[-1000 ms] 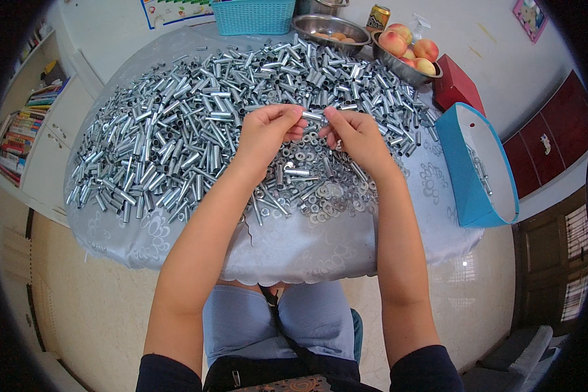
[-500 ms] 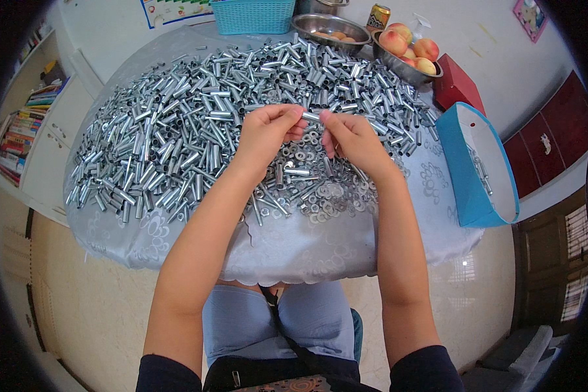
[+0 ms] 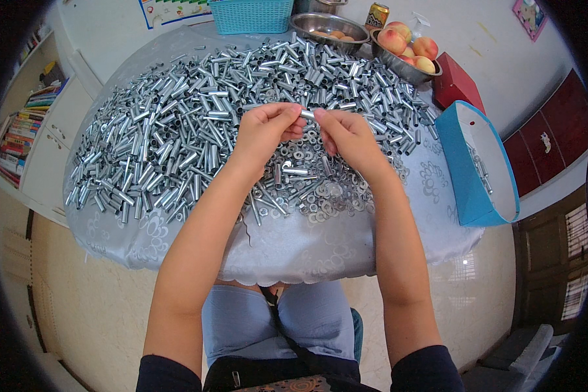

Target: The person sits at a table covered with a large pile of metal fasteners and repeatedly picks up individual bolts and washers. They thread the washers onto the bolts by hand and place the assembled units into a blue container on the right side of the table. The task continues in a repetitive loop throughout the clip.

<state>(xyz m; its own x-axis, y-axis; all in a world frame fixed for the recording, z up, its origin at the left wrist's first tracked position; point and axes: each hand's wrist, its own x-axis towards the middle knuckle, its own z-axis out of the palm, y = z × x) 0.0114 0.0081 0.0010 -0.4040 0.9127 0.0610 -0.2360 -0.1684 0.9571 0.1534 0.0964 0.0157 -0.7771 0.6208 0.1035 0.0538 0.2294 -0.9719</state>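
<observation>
Between my two hands, above the middle of the pile, is a short shiny metal sleeve point(image 3: 308, 114). The thumb and fingers of my left hand point(image 3: 268, 127) pinch its left end. At its right end, my right hand point(image 3: 347, 136) is closed on it the same way; whether a bolt sits inside the sleeve cannot be made out. Below and around both hands lies a wide heap of silvery metal sleeves point(image 3: 157, 134), with long thin bolts among them. Flat washers point(image 3: 333, 196) and small nuts point(image 3: 262, 212) are spread on the near side, under my right forearm.
A blue fabric bin point(image 3: 454, 166) with several metal pieces inside stands at the table's right edge. Along the back are a turquoise basket point(image 3: 251, 18), a steel bowl of eggs point(image 3: 304, 27), a can point(image 3: 377, 16), a bowl of peaches point(image 3: 405, 70) and a red box point(image 3: 460, 81).
My right hand has shifted slightly left, closer to my left hand, and less of the sleeve shows between them. The left hand's pinch is nearly unchanged.
</observation>
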